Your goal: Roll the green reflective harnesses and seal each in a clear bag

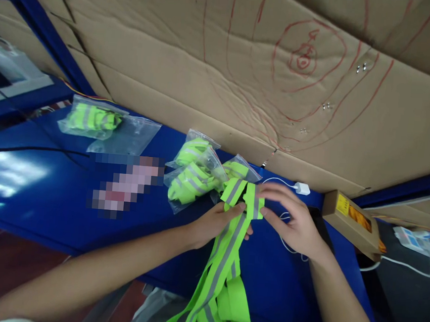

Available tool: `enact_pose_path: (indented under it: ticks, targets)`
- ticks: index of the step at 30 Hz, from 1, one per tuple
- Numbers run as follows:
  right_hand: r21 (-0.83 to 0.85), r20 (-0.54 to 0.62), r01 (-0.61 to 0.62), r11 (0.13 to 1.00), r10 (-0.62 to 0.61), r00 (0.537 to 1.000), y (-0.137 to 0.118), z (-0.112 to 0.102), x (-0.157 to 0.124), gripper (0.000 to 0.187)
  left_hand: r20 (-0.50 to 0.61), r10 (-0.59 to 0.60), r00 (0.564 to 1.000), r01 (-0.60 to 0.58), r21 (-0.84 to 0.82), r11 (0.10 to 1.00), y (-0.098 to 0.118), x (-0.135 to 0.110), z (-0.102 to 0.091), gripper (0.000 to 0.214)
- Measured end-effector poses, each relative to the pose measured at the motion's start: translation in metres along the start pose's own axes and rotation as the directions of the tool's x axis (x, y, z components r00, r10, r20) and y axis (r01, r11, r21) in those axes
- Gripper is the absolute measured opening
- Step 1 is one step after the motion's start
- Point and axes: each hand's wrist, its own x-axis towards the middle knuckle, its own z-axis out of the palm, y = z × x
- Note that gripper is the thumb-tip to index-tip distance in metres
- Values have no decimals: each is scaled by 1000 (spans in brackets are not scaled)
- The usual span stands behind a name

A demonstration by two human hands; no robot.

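Note:
A long neon-yellow reflective strap [225,261] with a grey stripe hangs in loops over the front edge of the blue table. My left hand [217,221] pinches its upper part, thumb on top and fingertips showing behind it. At the strap's folded top end, my right hand [288,216] holds the right side between thumb and fingers. Just beyond my hands lie clear zip bags [193,179] with similar rolled straps in them. One more bagged strap [238,169] is partly hidden behind the held one.
Another bagged strap [95,118] and a clear bag [131,134] lie at the table's back left. A cardboard wall [151,66] stands behind. On the right are a white charger [302,188] with cable and a small cardboard box [355,224]. A blurred-out item [127,186] lies left.

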Motion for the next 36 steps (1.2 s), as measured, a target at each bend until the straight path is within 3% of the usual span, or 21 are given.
enact_pose_path:
  ticks: [2, 4, 6, 8, 10, 13, 16, 19, 24, 29, 30, 32, 34, 36]
  targets:
    - [14, -89, -80, 997, 81, 993, 6, 1, 0, 59, 44, 15, 999, -16, 36, 999, -2, -1, -1, 59]
    - [118, -21, -163, 980, 166, 986, 10, 5, 1, 75, 107, 19, 994, -30, 98, 995, -3, -3, -1, 60]
    - [206, 106, -215, 955, 197, 975, 11, 11, 1, 65, 151, 4, 989, -24, 125, 992, -4, -3, 0, 61]
    - [194, 132, -206, 959, 183, 974, 7, 16, 0, 49, 162, -10, 987, -1, 64, 998, -4, -3, 0, 56]
    - [98, 35, -132, 986, 129, 991, 1, 19, -1, 42, 195, -15, 981, 28, -65, 997, -2, -1, 0, 49]
    - [-139, -79, 54, 989, -65, 995, -6, 20, -5, 43, 334, 11, 943, 56, -192, 980, 1, -1, -5, 52]
    - [-344, -42, 224, 912, -253, 967, -5, 20, -6, 46, 379, 54, 924, 32, -217, 976, 1, -4, -11, 61]
    - [-406, 16, 261, 876, -279, 960, 1, 20, -4, 50, 304, 75, 950, -1, -238, 971, 2, -6, -12, 67]
    - [-218, 174, 192, 957, -156, 972, 4, 16, 0, 74, 199, -10, 980, 53, -214, 975, 6, -5, -2, 60]
    - [-36, 357, 98, 995, -79, 931, -4, 3, -2, 70, 66, -59, 996, 72, -226, 971, 3, -2, -3, 50]
    - [-5, 330, 58, 998, -53, 943, -3, 1, -2, 68, 62, -55, 997, 68, -224, 972, 2, -2, -4, 46]
    - [33, 158, -56, 998, 51, 986, 3, 0, -1, 64, 80, -40, 996, 56, -214, 975, 2, -2, -5, 41]
    - [109, 14, -182, 977, 181, 983, 12, 3, 0, 66, 102, -22, 995, 42, -193, 980, 1, -2, -5, 42]
    - [218, 88, -289, 932, 276, 957, 19, 9, 1, 64, 106, -18, 994, 35, -167, 985, 1, -2, -4, 44]
